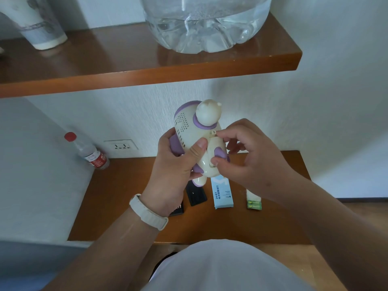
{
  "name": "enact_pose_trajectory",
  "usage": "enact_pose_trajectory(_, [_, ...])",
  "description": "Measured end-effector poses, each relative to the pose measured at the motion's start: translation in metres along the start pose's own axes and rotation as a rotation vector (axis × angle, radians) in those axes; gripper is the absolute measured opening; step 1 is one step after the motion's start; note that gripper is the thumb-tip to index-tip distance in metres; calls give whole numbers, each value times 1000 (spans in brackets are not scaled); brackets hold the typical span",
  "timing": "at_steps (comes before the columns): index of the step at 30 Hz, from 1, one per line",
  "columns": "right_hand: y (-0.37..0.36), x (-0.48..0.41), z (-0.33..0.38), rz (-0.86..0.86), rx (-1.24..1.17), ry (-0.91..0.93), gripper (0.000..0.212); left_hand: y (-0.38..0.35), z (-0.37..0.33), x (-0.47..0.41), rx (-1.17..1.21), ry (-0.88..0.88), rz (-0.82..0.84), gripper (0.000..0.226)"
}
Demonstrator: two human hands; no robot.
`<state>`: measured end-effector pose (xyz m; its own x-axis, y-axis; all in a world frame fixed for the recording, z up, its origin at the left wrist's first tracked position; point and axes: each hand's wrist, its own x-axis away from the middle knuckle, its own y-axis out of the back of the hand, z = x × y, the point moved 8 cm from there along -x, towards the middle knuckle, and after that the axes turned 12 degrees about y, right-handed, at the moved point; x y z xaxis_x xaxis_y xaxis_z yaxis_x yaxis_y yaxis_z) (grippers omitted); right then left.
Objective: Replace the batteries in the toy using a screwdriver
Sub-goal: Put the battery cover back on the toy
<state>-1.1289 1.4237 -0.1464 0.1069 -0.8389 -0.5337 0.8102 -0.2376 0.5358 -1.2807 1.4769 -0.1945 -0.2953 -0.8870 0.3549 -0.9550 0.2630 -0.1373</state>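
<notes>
Over the back edge of the desk, the left hand wraps curled fingers round the white-and-purple toy, thumb pressed on its shell; the right hand pinches its back panel between bent forefinger and thumb

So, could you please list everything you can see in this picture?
toy: one, cream and purple, held in both hands
batteries: one pack, green, table right
box: one, light blue, table middle
cases: two, black, table under toy
bottle: one, clear, red cap, table's left
jug: one, clear, upper shelf
cup: one, white patterned, upper shelf left
socket: one, white, wall
left hand: one, white wristband, grips toy
right hand: one, fingers pinching toy
</notes>
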Motion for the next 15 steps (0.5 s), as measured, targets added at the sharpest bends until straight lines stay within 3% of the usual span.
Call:
enact_pose_trajectory(11, [-7, 5, -7, -3, -107, -20, 35, 5, 5, -4, 82, 35, 6, 91])
enact_pose_trajectory(15, [-10, 10, -6, -60, -32, 32, 41, 8, 6, -3, 99, -8, 21, 87])
